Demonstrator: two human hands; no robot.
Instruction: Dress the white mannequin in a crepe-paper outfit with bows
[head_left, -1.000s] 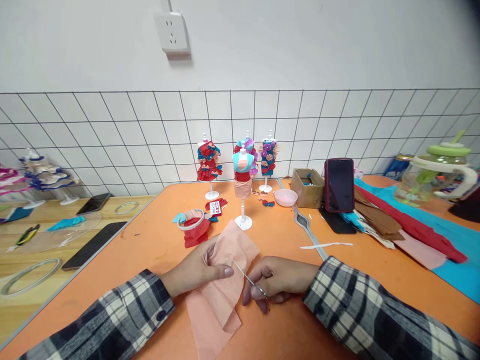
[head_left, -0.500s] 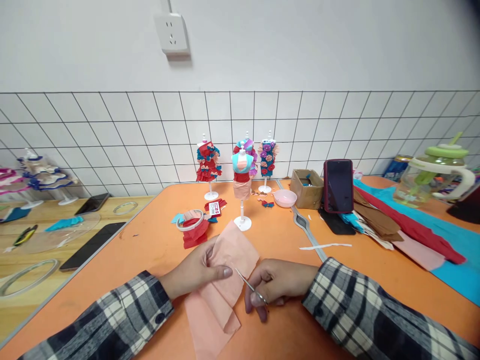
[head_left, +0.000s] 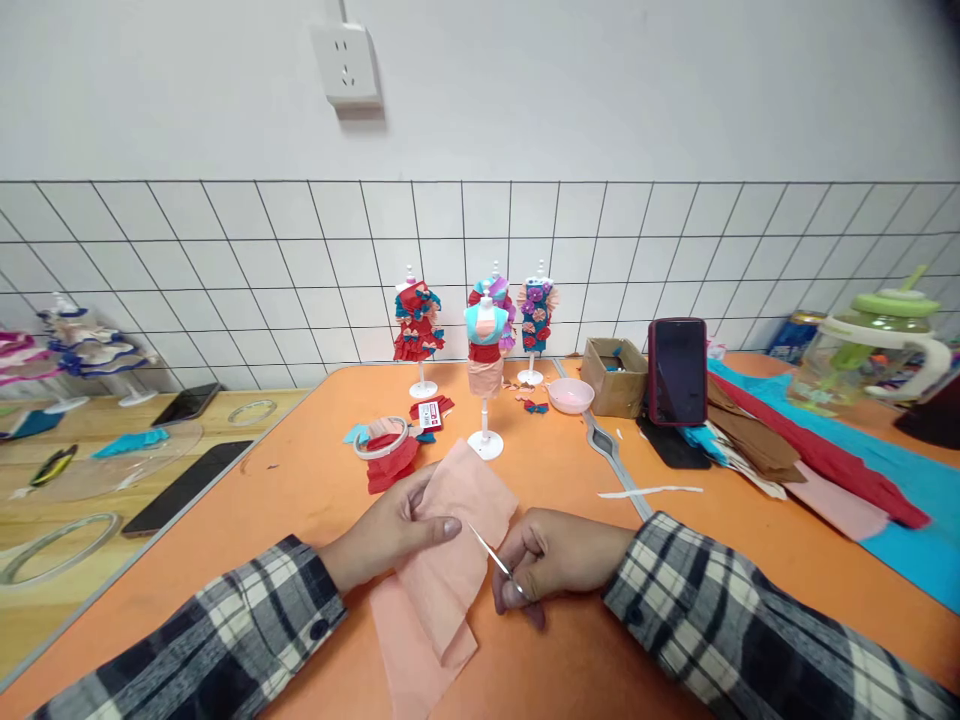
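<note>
My left hand (head_left: 397, 530) pinches a sheet of peach crepe paper (head_left: 472, 490), thumb on top and fingers behind it. The sheet's lower part hangs over another peach piece on the orange table. In my right hand (head_left: 551, 560) is a small pair of metal scissors (head_left: 493, 553), fingers curled round the handles. Its tip points up and left over the paper, close to my left thumb. Whether the blades are parted I cannot tell. Just beyond the paper stands a small white dress form (head_left: 486, 350) wearing a blue, red and peach paper outfit.
More dressed forms, such as one in red ruffles (head_left: 418, 325), stand behind. A white ring (head_left: 381, 438) lies on paper scraps at left. To the right are a pink bowl (head_left: 571, 396), a cardboard box (head_left: 615, 378), an upright phone (head_left: 677, 372), crepe strips and a jug (head_left: 862, 350).
The scissors' tip has shifted slightly up and left over the paper, and my right hand has risen a little. My left hand keeps its hold, also slightly higher.
</note>
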